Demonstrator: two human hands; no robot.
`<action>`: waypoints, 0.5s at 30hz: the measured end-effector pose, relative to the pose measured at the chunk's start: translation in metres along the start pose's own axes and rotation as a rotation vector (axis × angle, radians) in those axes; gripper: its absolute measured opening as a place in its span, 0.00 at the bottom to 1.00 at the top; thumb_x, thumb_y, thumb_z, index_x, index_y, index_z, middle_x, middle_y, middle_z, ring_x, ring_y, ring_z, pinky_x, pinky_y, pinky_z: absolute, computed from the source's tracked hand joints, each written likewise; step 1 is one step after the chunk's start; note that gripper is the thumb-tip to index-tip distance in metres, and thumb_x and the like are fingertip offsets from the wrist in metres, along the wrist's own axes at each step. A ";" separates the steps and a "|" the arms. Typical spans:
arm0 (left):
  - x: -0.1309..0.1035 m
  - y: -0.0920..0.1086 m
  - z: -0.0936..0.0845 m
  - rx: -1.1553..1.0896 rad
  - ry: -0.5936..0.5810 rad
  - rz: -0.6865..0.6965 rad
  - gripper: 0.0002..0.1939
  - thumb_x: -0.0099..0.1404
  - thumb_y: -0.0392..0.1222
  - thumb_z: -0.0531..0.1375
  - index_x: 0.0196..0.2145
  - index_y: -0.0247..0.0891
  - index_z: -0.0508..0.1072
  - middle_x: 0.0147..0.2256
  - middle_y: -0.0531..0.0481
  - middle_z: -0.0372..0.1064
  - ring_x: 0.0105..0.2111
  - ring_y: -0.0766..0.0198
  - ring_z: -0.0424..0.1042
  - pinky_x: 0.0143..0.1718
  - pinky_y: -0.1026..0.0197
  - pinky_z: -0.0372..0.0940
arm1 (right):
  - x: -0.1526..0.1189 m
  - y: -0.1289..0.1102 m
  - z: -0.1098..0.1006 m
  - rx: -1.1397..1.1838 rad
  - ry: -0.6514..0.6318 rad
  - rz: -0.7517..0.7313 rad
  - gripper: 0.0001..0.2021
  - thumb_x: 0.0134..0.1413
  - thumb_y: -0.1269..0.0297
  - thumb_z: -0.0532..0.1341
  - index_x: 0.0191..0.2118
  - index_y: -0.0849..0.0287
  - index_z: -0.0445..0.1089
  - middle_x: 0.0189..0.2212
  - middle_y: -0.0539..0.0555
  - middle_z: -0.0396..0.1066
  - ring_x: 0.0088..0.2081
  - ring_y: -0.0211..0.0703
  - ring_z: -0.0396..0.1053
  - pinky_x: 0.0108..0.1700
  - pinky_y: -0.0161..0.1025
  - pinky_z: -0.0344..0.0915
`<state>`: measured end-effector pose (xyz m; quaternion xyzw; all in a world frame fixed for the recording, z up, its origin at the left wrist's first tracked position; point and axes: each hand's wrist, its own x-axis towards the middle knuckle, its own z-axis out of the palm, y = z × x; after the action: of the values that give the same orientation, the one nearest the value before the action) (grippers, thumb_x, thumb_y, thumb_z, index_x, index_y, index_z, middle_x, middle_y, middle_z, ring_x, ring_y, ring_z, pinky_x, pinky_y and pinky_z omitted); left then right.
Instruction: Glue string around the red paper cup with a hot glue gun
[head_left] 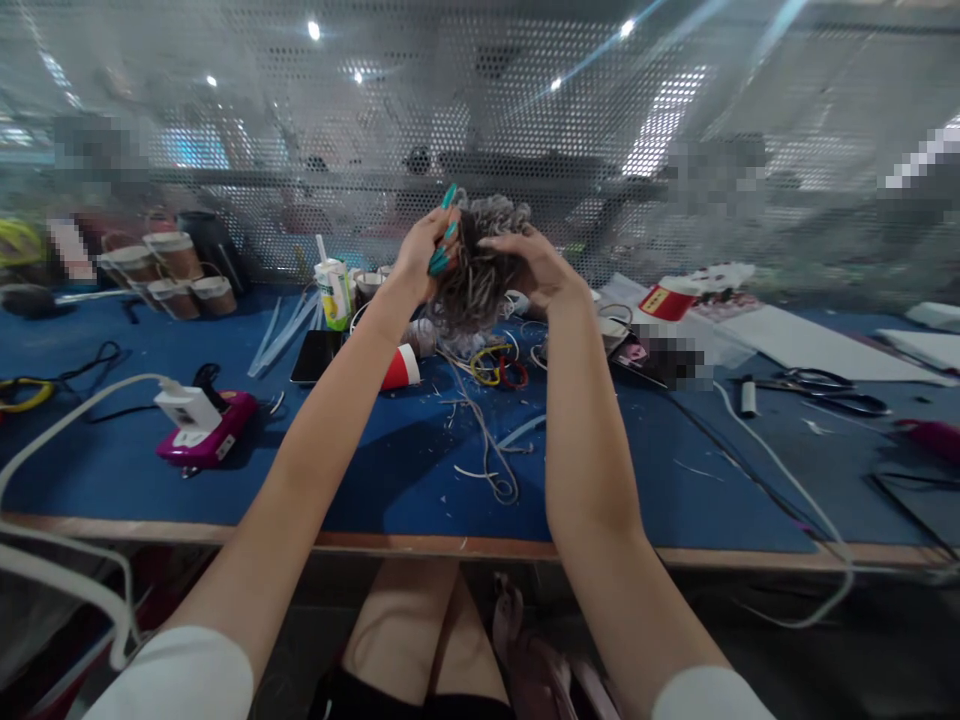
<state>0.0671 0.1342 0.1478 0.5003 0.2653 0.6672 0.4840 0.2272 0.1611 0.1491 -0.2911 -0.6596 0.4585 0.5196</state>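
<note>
A curly grey and dark fluffy bundle (480,275) is held up above the middle of the blue table, near its back. My left hand (429,250) grips its left side, with long turquoise nails showing against it. My right hand (536,262) has hold of the right side, fingers pressed into the curls. Below the bundle lie a yellow-handled and red-handled tool (499,368), loose cord (484,430) and small scraps. A red and white cup (401,368) lies beside my left forearm.
A drink carton (334,293), phone (315,357) and purple power strip (214,430) with a white plug stand left. Brown cups (176,258) are at the back left. Black scissors (832,390), white boards (817,340) and cables lie right. A perforated metal screen (375,130) rises behind.
</note>
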 end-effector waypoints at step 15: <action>-0.017 0.026 0.011 0.080 -0.115 -0.018 0.20 0.73 0.42 0.52 0.22 0.37 0.60 0.18 0.58 0.44 0.17 0.74 0.55 0.22 0.69 0.51 | -0.018 -0.043 0.012 -0.581 0.168 -0.521 0.18 0.31 0.74 0.71 0.32 0.49 0.71 0.35 0.48 0.75 0.46 0.51 0.70 0.58 0.53 0.67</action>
<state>0.0682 0.1065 0.1667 0.5545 0.2677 0.6218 0.4840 0.2249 0.1244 0.1802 -0.2854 -0.7687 0.0805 0.5667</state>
